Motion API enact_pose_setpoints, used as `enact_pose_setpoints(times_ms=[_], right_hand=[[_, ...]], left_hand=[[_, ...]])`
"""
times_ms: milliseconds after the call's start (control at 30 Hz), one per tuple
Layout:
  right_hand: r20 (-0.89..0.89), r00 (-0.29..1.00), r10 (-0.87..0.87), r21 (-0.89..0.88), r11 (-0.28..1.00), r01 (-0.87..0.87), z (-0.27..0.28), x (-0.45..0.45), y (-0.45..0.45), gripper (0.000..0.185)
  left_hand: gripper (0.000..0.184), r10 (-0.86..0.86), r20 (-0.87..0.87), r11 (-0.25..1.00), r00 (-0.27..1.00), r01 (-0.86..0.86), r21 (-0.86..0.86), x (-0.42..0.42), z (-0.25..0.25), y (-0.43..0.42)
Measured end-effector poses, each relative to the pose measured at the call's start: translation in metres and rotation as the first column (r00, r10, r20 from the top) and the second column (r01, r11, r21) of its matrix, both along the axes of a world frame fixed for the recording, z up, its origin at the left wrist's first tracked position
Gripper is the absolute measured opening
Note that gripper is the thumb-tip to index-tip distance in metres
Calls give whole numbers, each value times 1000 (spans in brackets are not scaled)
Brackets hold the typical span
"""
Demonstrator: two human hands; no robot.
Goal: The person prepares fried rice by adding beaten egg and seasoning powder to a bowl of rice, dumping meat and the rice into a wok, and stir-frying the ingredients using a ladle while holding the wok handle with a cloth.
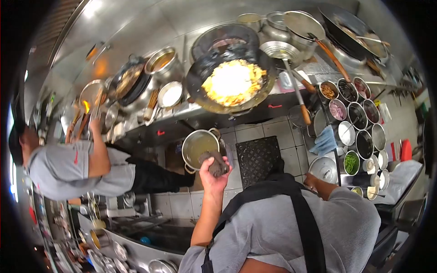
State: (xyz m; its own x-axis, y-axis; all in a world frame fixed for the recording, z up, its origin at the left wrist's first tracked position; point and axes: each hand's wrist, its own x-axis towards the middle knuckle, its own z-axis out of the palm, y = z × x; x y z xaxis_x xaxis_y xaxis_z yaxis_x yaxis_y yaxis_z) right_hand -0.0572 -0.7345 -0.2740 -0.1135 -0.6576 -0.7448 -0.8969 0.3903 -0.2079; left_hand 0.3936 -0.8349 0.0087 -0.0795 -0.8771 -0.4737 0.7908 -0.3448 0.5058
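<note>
My left hand (214, 175) is closed around a bunched dark grey-brown cloth (213, 163). Hand and cloth overlap the near right side of a two-handled metal pot (185, 150) with pale yellowish liquid in it; I cannot tell whether they touch it. My right hand (311, 182) is low at my right side, beside a round metal lid or bowl (324, 169). Its fingers are mostly hidden. Ahead on the stove sits a large black wok (195, 84), holding yellowish food (255, 84) with an overexposed white middle.
A co-worker (86, 168) stands at the left by another wok (127, 82). Several small pots of ingredients (351, 163) stand at the right, near a blue cloth (324, 141). A long-handled ladle (298, 91) juts out over the stove edge. A dark mat (259, 159) lies on the tiles.
</note>
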Motion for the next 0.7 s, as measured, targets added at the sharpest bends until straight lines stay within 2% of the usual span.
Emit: enact_pose_setpoints(times_ms=[67,100,133,167,233,267,300,333,367,400,467,600,633,667,700], right_hand=[[70,989,-130,85,989,124,-22,-7,17,41],[70,949,309,80,946,-314,-60,-27,18,42],[62,722,689,68,719,-691,-82,-40,9,44],[9,712,702,-3,712,-702,-80,-45,-3,43],[-96,698,710,-128,687,-716,-76,-62,-13,40],[134,856,498,-280,848,-450,-74,-68,-20,35],[383,888,254,-353,929,-114,-94,-80,-27,30],[539,786,-301,-4,933,360,-45,-73,-47,19],[510,387,-768,239,559,794,3,-65,-67,15],[541,340,-769,239,528,815,11,-70,-80,16],[596,247,-764,246,467,849,27,-78,-99,19],[573,206,-793,398,489,776,-17,-101,-108,14],[577,194,-794,329,443,834,-6,-91,-108,19],[584,139,-800,384,422,821,-14,-92,-107,19],[582,92,-808,438,406,802,-25,-94,-107,20]], left_hand=[[36,-65,5,997,998,65,48,-26,4,-48],[37,-111,-7,990,994,111,90,-38,9,-67],[39,-154,-20,979,988,155,129,-49,14,-88],[41,-196,-36,966,980,199,166,-59,17,-107],[43,-160,27,965,987,151,213,-78,14,-137],[44,-144,56,964,988,127,234,-87,14,-150],[42,-145,75,964,987,124,234,-91,6,-164],[44,-167,94,952,981,135,273,-95,-1,-176],[43,-147,99,954,984,115,276,-99,0,-180],[43,-129,104,955,986,96,279,-103,2,-179],[42,-242,23,945,970,230,234,-113,12,-173],[38,-31,41,955,999,17,296,-136,20,-186],[31,-11,11,951,1000,7,308,-147,49,-186],[26,46,41,969,998,-55,242,-152,67,-188],[24,45,8,968,999,-46,247,-149,82,-195]])
